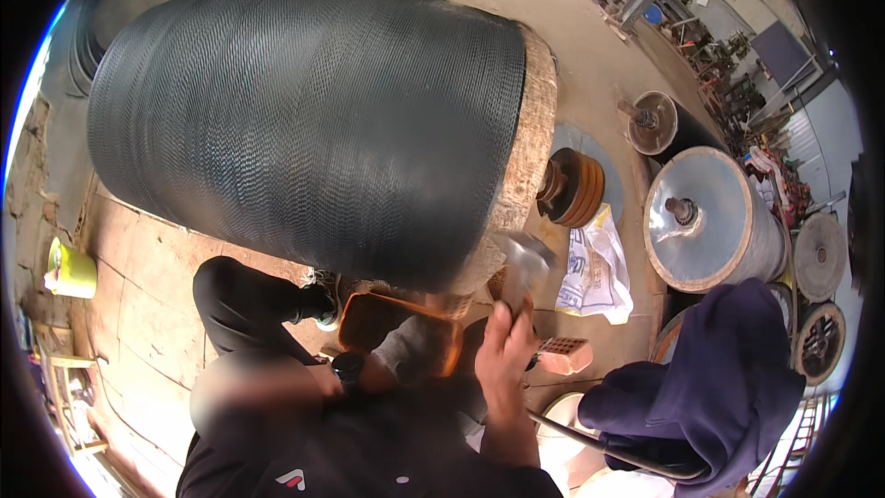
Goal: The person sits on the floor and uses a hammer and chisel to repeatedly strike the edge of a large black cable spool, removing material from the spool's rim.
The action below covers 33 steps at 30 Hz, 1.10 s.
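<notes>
A large black drum (311, 124) with a finely ridged surface lies on its side before me. Its right end carries a rough, pale brown rim (529, 131). My right hand (508, 342) grips a hammer-like metal tool (524, 266), blurred by motion, close to the lower corner of that rim. On my left hand (408, 346) is what looks like a grey glove, with a dark watch (347, 366) at the wrist. This hand reaches over an orange crate (401, 304) below the drum; its fingers are too blurred to make out.
A grooved pulley (577, 187) sits on a shaft at the drum's right end. Near it lie a white printed sack (594, 270) and a red brick (565, 355). Farther right stand metal-ended rollers (705, 221) and a draped dark blue cloth (719, 373). A yellow bucket (75, 270) is left.
</notes>
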Tool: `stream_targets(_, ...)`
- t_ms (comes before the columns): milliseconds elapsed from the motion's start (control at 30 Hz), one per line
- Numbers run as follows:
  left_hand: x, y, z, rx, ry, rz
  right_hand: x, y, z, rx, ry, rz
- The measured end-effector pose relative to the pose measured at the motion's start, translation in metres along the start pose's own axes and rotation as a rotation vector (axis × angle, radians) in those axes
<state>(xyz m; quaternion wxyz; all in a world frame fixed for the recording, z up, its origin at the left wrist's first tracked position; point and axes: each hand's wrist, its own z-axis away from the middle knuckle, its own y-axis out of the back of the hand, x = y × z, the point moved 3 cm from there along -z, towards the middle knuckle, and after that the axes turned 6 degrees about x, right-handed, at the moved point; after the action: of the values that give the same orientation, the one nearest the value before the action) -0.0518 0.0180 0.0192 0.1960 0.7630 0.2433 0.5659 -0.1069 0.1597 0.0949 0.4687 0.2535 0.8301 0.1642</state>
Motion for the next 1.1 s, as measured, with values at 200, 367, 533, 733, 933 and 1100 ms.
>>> stream_targets(200, 0.022, 0.053, -0.038, 0.0, -0.384, -0.298, -0.014, 0.011, -0.001, 0.352, 0.307, -0.069)
stream_targets(367, 0.034, 0.122, -0.099, 0.58, -0.646, -0.484, -0.006, 0.0, 0.004, -0.043, 0.049, 0.096)
stream_targets(533, 0.025, 0.16, -0.142, 0.77, -0.767, -0.628, -0.003, 0.004, 0.009, 0.023, -0.05, 0.11)
stream_targets(733, 0.019, 0.163, -0.147, 0.75, -0.762, -0.616, -0.003, 0.001, -0.004, -0.071, -0.049, -0.143)
stream_targets(933, 0.02, 0.168, -0.155, 0.759, -0.745, -0.646, 0.008, -0.01, -0.001, 0.065, 0.103, 0.117)
stream_targets(1100, 0.04, 0.128, -0.123, 0.617, -0.689, -0.378, 0.039, -0.024, 0.023, -0.072, -0.231, 0.058)
